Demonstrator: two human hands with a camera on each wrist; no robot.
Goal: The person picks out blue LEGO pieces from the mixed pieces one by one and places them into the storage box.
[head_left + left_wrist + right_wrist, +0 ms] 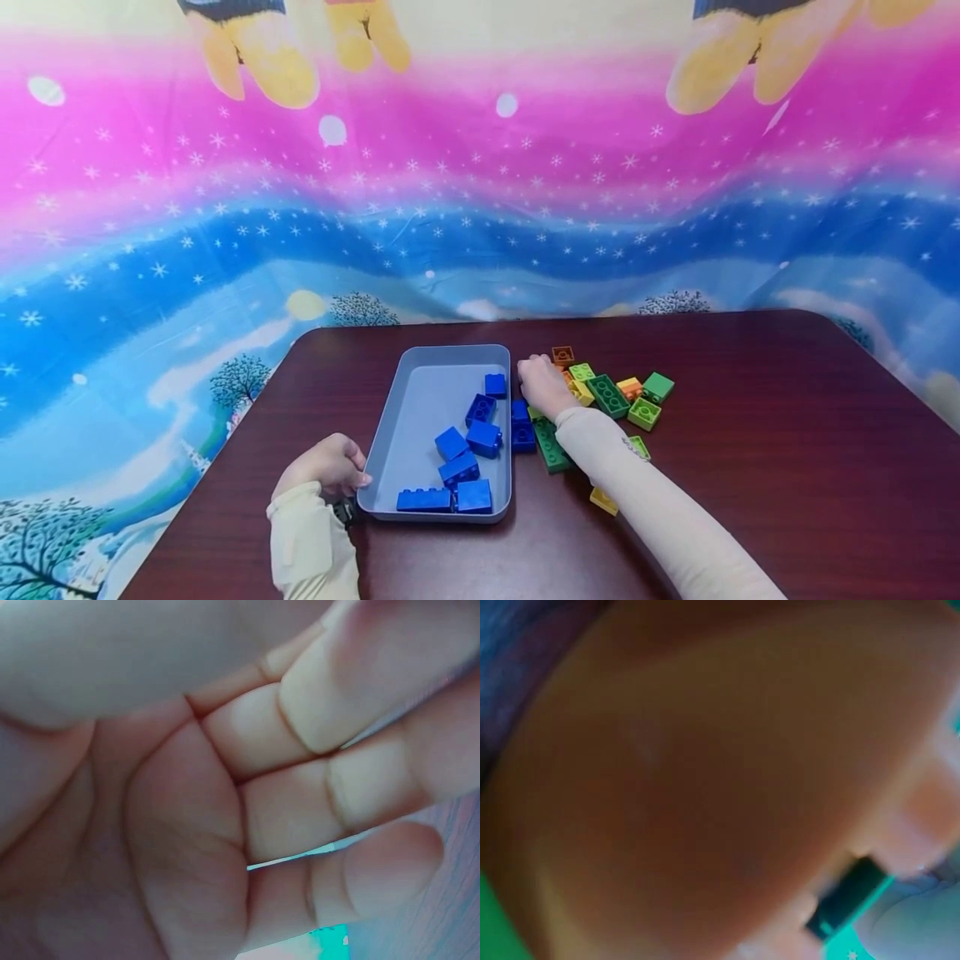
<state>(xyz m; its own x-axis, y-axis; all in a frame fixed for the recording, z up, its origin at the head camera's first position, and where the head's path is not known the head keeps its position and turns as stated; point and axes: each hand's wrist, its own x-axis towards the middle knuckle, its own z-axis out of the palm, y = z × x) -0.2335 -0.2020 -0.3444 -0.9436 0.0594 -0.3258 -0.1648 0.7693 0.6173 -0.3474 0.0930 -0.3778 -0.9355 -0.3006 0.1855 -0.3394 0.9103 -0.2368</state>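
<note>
A grey tray point(420, 417) stands on the table with several blue bricks point(483, 439) inside, mostly toward its right and near end. My left hand point(326, 465) rests against the tray's near left corner, fingertips at the outer wall. The left wrist view shows its palm point(180, 817) and loosely bent fingers. Just past the tray's right rim, my right hand point(546, 386) is curled beside a pile of coloured bricks. A small dark brick point(847, 900) shows between its fingertips in the blurred right wrist view; its true colour is unclear.
Blue bricks point(522, 435) lie against the tray's right side. Green bricks point(607, 396), yellow bricks point(581, 392) and orange bricks point(562, 355) spread to the right, partly under my right forearm. A patterned cloth point(480, 167) hangs behind the table point(787, 467).
</note>
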